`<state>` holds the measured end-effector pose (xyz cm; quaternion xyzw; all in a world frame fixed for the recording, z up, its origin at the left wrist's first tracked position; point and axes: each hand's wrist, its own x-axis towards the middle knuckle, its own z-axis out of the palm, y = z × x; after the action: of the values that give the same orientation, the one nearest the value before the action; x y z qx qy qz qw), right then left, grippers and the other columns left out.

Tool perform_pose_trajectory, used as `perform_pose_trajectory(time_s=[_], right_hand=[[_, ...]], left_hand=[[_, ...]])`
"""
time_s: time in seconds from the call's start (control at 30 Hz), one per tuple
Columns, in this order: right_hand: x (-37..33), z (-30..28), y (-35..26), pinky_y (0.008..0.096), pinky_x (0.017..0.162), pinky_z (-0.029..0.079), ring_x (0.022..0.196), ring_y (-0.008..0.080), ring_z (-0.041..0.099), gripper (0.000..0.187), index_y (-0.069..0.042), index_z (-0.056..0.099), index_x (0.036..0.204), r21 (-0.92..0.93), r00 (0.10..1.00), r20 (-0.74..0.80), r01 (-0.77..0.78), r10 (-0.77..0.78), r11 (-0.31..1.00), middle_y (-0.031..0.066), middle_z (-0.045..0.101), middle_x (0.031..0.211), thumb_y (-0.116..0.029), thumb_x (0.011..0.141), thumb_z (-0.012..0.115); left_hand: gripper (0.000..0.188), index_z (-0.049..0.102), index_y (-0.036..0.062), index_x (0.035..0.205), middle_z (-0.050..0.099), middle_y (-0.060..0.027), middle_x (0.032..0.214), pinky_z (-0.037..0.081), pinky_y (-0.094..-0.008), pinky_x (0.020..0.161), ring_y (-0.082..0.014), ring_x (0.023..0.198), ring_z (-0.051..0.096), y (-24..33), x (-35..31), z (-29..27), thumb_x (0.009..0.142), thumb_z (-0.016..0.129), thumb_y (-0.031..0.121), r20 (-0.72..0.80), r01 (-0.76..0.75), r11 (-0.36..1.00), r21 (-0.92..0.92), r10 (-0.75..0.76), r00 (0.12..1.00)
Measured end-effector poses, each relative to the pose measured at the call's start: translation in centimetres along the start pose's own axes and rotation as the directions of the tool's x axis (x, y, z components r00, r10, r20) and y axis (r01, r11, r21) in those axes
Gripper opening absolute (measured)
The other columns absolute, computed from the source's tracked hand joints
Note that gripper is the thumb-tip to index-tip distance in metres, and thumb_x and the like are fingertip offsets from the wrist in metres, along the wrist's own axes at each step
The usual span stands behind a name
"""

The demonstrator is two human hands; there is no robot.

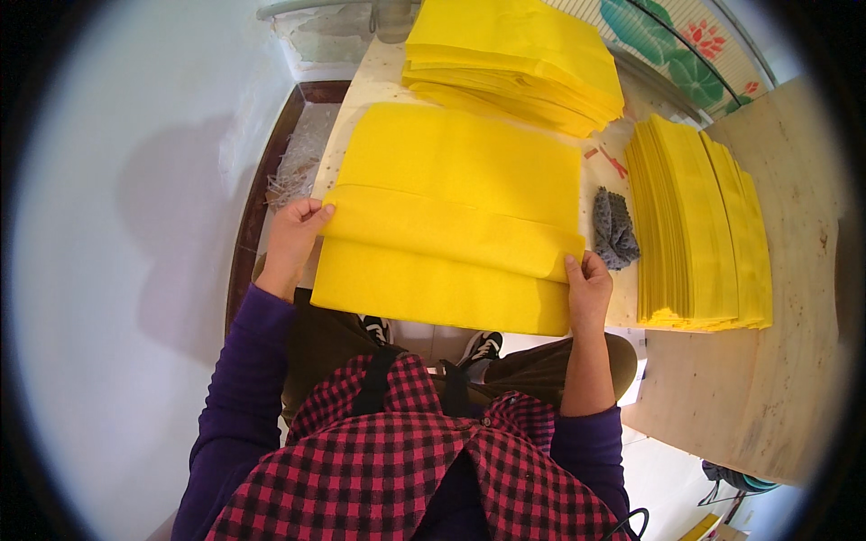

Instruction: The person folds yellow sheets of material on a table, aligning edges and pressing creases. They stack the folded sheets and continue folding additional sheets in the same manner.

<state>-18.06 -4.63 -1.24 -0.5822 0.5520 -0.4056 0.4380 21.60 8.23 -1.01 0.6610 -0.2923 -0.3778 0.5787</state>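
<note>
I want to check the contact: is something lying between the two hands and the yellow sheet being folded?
Nothing visible. The left hand and right hand both grip the folded edge of the yellow sheet directly. The grey cloth lies beside it, apart.

Much of the desk (794, 298) is covered by yellow sheets, and its right side is lost in the dark rim of the fisheye view. The far stack of yellow sheets (514, 54) is cut off by the top edge. Under the folded yellow sheet (451, 243) the fingers of the left hand (293, 239) are partly hidden, only the thumb being seen on top; the same holds for the right hand (588, 288). How many layers are gripped cannot be told. The grey cloth (615, 230) is partly tucked behind the sheet's edge. The shoes (478, 344) are half hidden by the sheet and the clothing.
</note>
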Motion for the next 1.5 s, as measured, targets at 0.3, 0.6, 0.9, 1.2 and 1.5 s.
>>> perform_pose_trajectory(time_s=[0.3, 0.6, 0.9, 1.2, 1.5], right_hand=[[0.0, 0.2, -0.1, 0.0204, 0.066, 0.042, 0.074, 0.0061, 0.052, 0.012, 0.002, 0.061, 0.096, -0.01, 1.0, -0.017, -0.018, 0.017, 1.0, -0.0009, 0.059, 0.081, -0.009, 0.09, 0.061], [0.2, 0.3, 0.0, 0.0207, 0.068, 0.043, 0.074, 0.0065, 0.053, 0.016, 0.002, 0.059, 0.104, 0.008, 1.0, -0.025, 0.01, -0.009, 1.0, 0.0008, 0.061, 0.085, -0.005, 0.089, 0.062], [0.2, 0.4, 0.2, 0.0205, 0.07, 0.044, 0.076, 0.0076, 0.055, 0.021, 0.003, 0.056, 0.109, 0.057, 1.0, -0.013, 0.013, -0.013, 0.998, 0.0031, 0.062, 0.087, -0.001, 0.089, 0.061], [0.4, 0.3, 0.1, 0.0203, 0.067, 0.044, 0.073, 0.0069, 0.054, 0.024, 0.003, 0.055, 0.111, 0.048, 1.0, -0.005, 0.017, -0.017, 0.999, 0.0028, 0.062, 0.085, -0.001, 0.088, 0.061], [0.6, 0.1, 0.2, 0.0205, 0.065, 0.044, 0.072, 0.0066, 0.054, 0.025, 0.003, 0.054, 0.112, 0.025, 1.0, -0.007, 0.014, -0.014, 1.0, 0.0024, 0.062, 0.084, -0.001, 0.088, 0.061]], left_hand=[[0.011, 0.065, 0.0008, 0.089, 0.062, 0.0016, 0.076, 0.039, -0.0198, 0.058, -0.0042, 0.064, 0.052, 0.8, -0.3, -0.1, 0.088, 0.064, 0.012, 0.01, 0.074, 0.993, 0.09, -0.075, 0.997], [0.01, 0.064, -0.001, 0.091, 0.064, -0.0005, 0.081, 0.045, -0.0203, 0.064, -0.0058, 0.069, 0.056, 0.1, -0.1, 0.1, 0.088, 0.064, 0.008, 0.011, -0.05, 0.997, -0.057, 0.051, 0.999], [0.007, 0.063, 0.0009, 0.093, 0.062, 0.0011, 0.08, 0.042, -0.0193, 0.061, -0.0047, 0.069, 0.054, -0.3, 0.2, 0.1, 0.087, 0.063, 0.006, 0.047, -0.031, 0.999, -0.025, 0.032, 0.998], [0.014, 0.065, 0.0051, 0.092, 0.06, 0.0042, 0.076, 0.038, -0.02, 0.057, -0.0042, 0.067, 0.051, 2.3, 0.0, 0.8, 0.09, 0.063, 0.018, -0.025, 0.075, 0.996, 0.042, -0.074, 0.997], [0.016, 0.064, -0.0016, 0.082, 0.061, 0.0012, 0.072, 0.041, -0.0222, 0.058, -0.0057, 0.062, 0.051, 0.3, 1.6, 0.8, 0.087, 0.065, 0.014, -0.065, -0.055, 0.989, 0.137, 0.064, 0.996]])
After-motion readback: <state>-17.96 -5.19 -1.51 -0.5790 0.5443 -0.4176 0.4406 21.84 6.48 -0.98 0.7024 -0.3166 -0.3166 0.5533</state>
